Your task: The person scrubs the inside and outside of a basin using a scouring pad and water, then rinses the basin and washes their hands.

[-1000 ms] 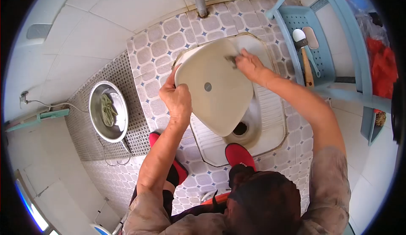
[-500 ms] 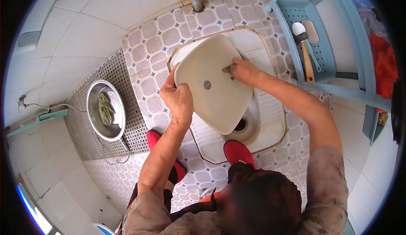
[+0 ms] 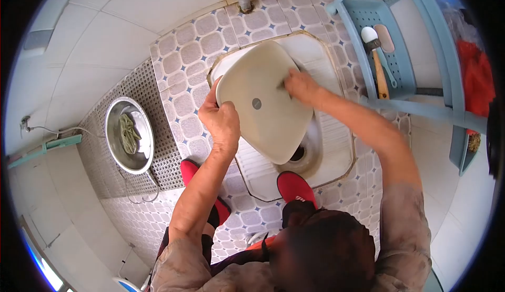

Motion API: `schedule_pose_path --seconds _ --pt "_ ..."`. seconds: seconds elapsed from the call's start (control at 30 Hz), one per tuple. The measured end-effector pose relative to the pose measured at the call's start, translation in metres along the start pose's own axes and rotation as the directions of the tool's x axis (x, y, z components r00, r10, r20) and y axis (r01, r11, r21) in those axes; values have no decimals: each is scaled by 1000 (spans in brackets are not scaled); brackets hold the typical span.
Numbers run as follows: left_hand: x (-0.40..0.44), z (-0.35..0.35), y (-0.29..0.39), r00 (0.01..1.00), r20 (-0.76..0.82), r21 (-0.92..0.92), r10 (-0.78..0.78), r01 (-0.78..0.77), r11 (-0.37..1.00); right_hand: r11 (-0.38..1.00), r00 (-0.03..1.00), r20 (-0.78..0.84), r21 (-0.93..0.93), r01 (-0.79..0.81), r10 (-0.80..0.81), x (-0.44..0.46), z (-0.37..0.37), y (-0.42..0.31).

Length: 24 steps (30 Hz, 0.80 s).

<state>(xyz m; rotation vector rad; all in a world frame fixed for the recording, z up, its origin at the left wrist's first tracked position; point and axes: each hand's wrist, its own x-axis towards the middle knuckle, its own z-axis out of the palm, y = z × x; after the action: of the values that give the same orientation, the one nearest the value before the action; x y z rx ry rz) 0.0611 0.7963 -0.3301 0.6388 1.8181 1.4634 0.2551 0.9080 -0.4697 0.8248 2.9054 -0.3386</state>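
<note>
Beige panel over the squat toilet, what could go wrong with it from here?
The beige panel could slip or tip, since the left hand grips it at one edge. The small dark item in the right hand, too blurred to identify, might drop into the drain hole beside the panel's lower end. If the panel falls, it might hit the right shoe at the near edge of the squat toilet.
</note>
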Motion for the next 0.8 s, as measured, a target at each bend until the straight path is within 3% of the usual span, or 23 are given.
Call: schedule_pose_path --seconds 0.03,0.07,0.13,0.17,0.23,0.27,0.33,0.37,0.43,0.47,0.53,0.6,0.63,0.7,0.73,0.77,0.8 --pt "-1 -2 -6 1000 1 10 0 0 1000 1000 987 -158 -13 -2 0 17 6 12" --pt "2 -2 -15 999 -16 7 39 -39 999 1000 986 -165 -11 2 -4 33 -3 21" --pt "7 -1 -17 997 -33 0 74 -74 997 987 891 -424 -62 149 -161 47 -25 34" --pt "8 -2 -14 997 -20 -2 78 -78 997 988 896 -415 -56 145 -155 41 -23 28" --pt "8 -4 -11 997 -9 -13 72 -72 997 985 948 -271 99 -142 164 27 -3 19" --pt "9 -4 -10 998 -8 -39 66 -66 997 986 951 -264 93 -142 162 15 12 19" --pt "4 -6 -15 999 -2 -47 40 -40 998 996 995 -64 -57 72 -76 -20 45 6" --pt "2 -7 -17 998 -20 -51 56 -57 997 996 995 -61 -52 79 -82 -29 49 -2" --pt "-1 -6 -15 997 -32 -54 71 -72 996 993 989 106 44 -110 105 -47 24 -25" --pt "-3 -6 -8 998 -30 -92 64 -66 994 992 988 106 43 -117 112 -51 19 -33" --pt "-6 -5 1 998 -25 -131 62 -65 989 941 934 235 143 -308 270 -49 4 -54" --pt "-5 -5 7 991 -3 -129 130 -129 983 806 925 303 473 -356 230 -51 -19 -80" --pt "-6 -6 8 992 2 -128 130 -129 983 754 935 297 563 -337 197 -51 -22 -99" --pt "-5 -7 6 954 6 -52 299 -299 953 694 943 287 645 -318 166 -54 -24 -124" --pt "-4 -9 6 955 9 -48 295 -294 955 660 968 109 714 -233 225 -57 -21 -135" --pt "-1 -12 7 921 25 -20 388 -388 921 630 957 -67 765 -133 284 -58 -18 -142" --pt "0 -14 9 876 43 4 481 -481 877 627 958 -66 768 -131 280 -57 -12 -139"
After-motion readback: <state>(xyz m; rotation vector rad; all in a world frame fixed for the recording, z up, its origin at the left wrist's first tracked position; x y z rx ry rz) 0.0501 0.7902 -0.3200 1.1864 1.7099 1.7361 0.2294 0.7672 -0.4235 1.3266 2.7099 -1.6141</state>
